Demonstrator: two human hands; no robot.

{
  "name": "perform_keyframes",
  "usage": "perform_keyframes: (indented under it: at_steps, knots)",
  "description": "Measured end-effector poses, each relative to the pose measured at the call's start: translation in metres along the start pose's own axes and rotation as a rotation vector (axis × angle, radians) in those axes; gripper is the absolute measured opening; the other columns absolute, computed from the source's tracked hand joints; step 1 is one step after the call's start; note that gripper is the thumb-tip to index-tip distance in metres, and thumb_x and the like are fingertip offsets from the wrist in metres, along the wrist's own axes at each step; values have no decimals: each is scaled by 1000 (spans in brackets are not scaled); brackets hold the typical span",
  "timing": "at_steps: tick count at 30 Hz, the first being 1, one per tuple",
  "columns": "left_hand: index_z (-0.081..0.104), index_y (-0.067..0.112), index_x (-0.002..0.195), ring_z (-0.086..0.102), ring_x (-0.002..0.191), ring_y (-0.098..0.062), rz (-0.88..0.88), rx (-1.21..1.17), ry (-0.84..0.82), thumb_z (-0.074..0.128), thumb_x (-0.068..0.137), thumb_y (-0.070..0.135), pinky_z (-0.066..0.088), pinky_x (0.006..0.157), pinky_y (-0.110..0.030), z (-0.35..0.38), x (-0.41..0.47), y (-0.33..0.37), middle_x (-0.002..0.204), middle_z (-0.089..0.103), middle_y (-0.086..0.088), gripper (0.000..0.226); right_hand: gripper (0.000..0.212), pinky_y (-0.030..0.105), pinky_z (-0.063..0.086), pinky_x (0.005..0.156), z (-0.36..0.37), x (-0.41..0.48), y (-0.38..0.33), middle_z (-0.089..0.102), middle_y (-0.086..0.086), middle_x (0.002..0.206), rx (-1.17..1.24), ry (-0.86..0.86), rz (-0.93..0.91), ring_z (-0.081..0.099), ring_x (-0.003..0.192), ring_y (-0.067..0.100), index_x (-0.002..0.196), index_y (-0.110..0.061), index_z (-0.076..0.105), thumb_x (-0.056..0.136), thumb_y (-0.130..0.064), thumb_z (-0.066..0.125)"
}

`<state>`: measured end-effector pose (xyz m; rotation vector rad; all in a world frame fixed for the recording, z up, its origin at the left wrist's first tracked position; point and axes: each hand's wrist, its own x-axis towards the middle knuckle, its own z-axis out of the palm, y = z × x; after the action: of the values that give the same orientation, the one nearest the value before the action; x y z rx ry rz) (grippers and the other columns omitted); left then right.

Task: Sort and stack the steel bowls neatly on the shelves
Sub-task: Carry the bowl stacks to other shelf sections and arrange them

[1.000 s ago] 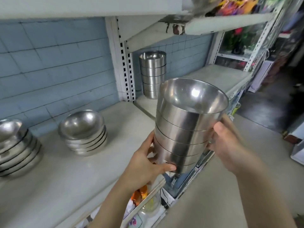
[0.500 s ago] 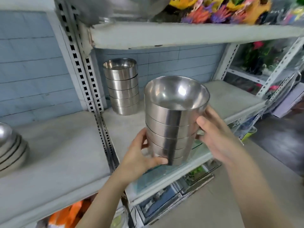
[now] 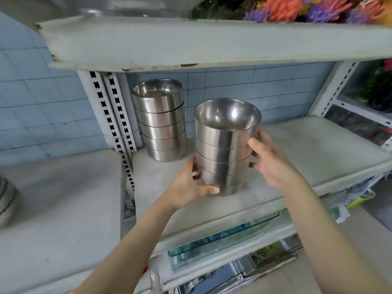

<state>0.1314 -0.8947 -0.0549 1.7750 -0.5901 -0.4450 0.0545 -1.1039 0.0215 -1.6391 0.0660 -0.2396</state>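
Left hand (image 3: 186,185) and right hand (image 3: 269,160) clamp the nested stack of shiny steel bowls (image 3: 224,145) at frame centre, above the grey shelf (image 3: 297,158). Risk: it clips the neighbouring steel bowl stack (image 3: 161,122), toppling it.

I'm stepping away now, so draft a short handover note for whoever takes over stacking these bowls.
Left hand grips the held bowl stack near its base; right hand holds its side. It hangs over the right shelf, apparently not set down.
Done: a second bowl stack stands at the back.
Left: set this one beside it; more bowls wait at far left.
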Motion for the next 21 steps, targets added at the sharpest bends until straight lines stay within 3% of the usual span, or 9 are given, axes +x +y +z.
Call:
perform_keyframes:
  at_steps: [3,5,11,15,18,21]
  knots:
    - [38,22,141,54,124,-13,-44,23,31,93,61,22,45,107,-29,0,15,-2,133,56,9,98,60,24,49,64,-10,20,7,62,-25,78,22,-15,10,59,73,-5,126,-32,47,71,-49,63]
    - [32,21,146,52,126,-14,-69,34,48,92,58,30,43,110,-36,-1,29,-2,137,53,9,107,61,28,51,68,-17,37,9,62,-23,84,7,-36,9,60,77,-2,128,-32,48,72,-49,64]
    - [28,23,150,52,126,-10,-100,76,133,91,61,35,44,110,-38,3,75,0,138,53,10,109,51,36,56,76,-42,97,15,66,-19,98,42,-102,38,65,88,3,138,-40,45,88,-38,57]
    - [34,26,147,58,120,-7,-134,131,191,89,51,55,47,107,-37,6,105,0,131,59,15,114,57,45,54,82,-58,135,22,65,-14,106,94,-149,74,62,95,13,140,-40,45,86,-41,61]
    - [40,27,141,61,116,-7,-150,167,233,86,52,62,49,104,-38,7,123,-2,127,63,16,106,60,41,55,77,-63,157,24,66,-15,106,117,-182,87,61,97,15,141,-41,44,84,-43,62]
    - [43,32,135,63,115,-9,-164,163,275,84,45,75,50,102,-40,6,137,-8,124,65,16,108,65,46,52,83,-64,174,23,66,-15,112,122,-213,95,60,107,19,142,-41,43,81,-46,64]
